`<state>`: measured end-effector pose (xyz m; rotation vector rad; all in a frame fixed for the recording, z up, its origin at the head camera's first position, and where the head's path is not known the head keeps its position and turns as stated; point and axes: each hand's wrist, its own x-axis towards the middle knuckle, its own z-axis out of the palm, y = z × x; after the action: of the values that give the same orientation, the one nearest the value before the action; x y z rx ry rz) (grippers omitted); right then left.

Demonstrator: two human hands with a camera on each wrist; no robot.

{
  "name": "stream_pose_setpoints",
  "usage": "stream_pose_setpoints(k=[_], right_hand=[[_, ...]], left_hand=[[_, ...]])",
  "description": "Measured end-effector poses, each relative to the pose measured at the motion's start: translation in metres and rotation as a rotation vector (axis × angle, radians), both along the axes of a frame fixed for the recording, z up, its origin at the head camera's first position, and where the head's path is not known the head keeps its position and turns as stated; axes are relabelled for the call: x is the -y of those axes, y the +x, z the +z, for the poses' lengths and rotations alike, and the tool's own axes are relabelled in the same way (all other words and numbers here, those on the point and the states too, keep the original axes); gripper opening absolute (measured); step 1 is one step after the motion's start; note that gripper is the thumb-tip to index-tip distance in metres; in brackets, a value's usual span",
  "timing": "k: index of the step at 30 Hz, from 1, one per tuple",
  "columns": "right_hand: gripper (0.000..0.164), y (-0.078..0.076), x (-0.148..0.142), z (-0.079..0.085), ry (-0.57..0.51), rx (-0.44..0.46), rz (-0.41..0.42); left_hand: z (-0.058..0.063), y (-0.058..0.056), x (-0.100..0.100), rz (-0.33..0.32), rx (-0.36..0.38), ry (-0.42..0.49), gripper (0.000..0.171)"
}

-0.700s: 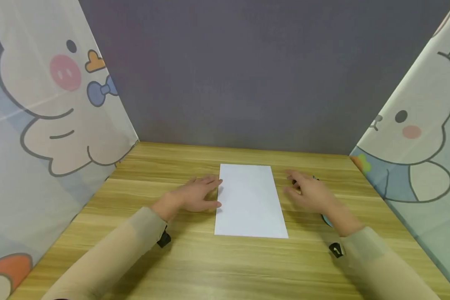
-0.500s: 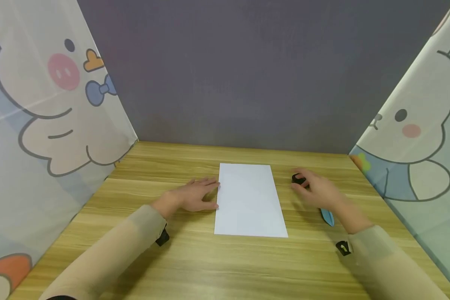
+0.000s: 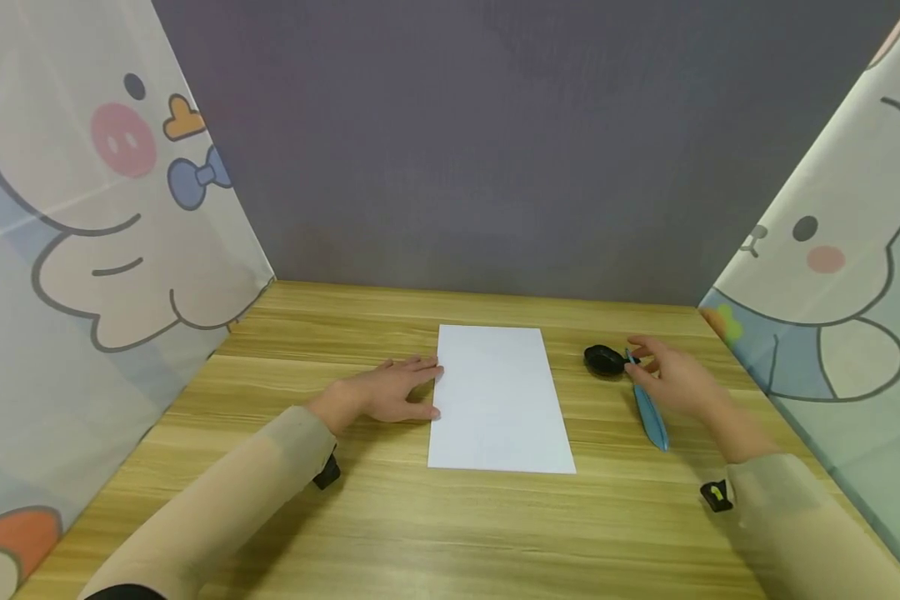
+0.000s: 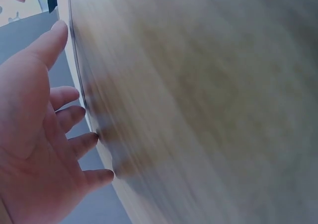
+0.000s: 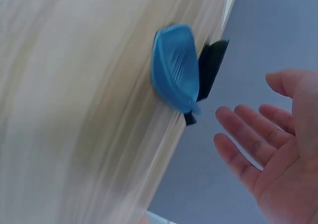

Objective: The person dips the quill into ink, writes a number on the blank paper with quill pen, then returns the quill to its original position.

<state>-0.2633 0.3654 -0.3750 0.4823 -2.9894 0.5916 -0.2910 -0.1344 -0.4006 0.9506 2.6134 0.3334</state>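
Note:
A white sheet of paper (image 3: 498,400) lies flat in the middle of the table. My left hand (image 3: 390,390) rests at its left edge, fingers spread; the left wrist view shows the fingertips (image 4: 105,174) down by the tabletop. To the right of the paper lie a black oval thing (image 3: 603,360) and a blue, leaf-shaped, hollowed thing (image 3: 651,418); their kinds are unclear. Over the blue thing's far end hovers my right hand (image 3: 678,379), fingers loosely bent. In the right wrist view that hand is apart from the blue thing and holds nothing.
The wood-grain table (image 3: 420,533) ends at a dark grey panel (image 3: 480,150) behind. Cartoon-printed cloths flank it, one on the left (image 3: 105,300) and one on the right (image 3: 855,283).
My right hand has moved right, away from the paper and past the black oval thing, uncovering it and more of the blue thing. The left hand stays nearly still beside the paper.

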Motion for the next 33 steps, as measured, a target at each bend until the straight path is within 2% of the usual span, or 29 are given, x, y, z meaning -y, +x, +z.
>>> stream_pose_setpoints(k=[13, 21, 29, 33], right_hand=[[0.061, -0.003, -0.025, -0.001, -0.044, 0.021, -0.046], [0.046, -0.011, -0.048, -0.013, -0.116, 0.006, -0.002], [0.036, -0.012, -0.066, -0.021, -0.228, 0.082, 0.034], [0.034, -0.015, -0.067, -0.022, -0.22, 0.102, 0.031]], left_hand=[[-0.002, -0.003, 0.001, -0.022, -0.008, 0.011, 0.088], [-0.001, -0.003, 0.001, -0.008, -0.005, 0.012, 0.089], [-0.003, -0.007, -0.001, -0.009, -0.004, 0.01, 0.089], [-0.006, -0.008, 0.0, -0.01, -0.019, 0.005, 0.089]])
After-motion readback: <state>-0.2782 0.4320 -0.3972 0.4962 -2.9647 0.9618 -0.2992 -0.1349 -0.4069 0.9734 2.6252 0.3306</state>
